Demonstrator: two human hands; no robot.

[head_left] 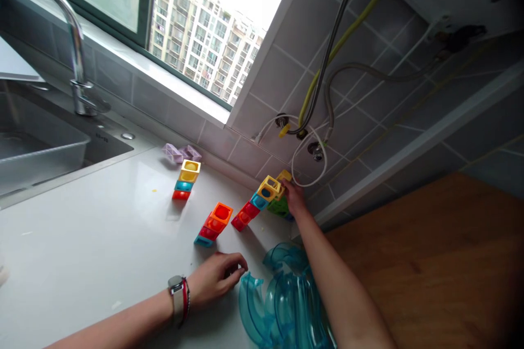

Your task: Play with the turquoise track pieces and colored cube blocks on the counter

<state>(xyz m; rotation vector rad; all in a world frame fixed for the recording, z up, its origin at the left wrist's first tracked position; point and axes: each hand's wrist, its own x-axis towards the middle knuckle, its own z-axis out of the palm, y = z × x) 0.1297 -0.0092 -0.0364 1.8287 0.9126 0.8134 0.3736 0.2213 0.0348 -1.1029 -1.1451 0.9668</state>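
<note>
Head view shows the right hand [293, 196] stretched out to the far back of the white counter [82, 251], where its fingers close on a green block [279, 207] that sits low at the wall, close to the counter's right edge; a yellow block [284, 176] shows just above the fingertips, and whether that one is also gripped I cannot tell. Touching this spot on its left is a leaning tower [256, 203] of a yellow open cube, a blue piece and red pieces. Nearer the middle of the counter stands a second short tower [213, 224], orange on top, red below, blue at the base, and further back a third tower [186, 179] of yellow, blue and red. Two pale lilac blocks [180, 152] lie behind it against the tiled wall. The left hand [215, 278], with a watch [178, 294] on its wrist, rests on the counter near the front edge, fingers curled down with the tips on the surface; something small and red shows at the knuckles, but whether it is held I cannot tell. Just right of that hand lies a heap of clear blue curved track pieces [282, 300], under the right forearm. At the counter's left end are a sink [41, 147] and its tap [69, 27].
</note>
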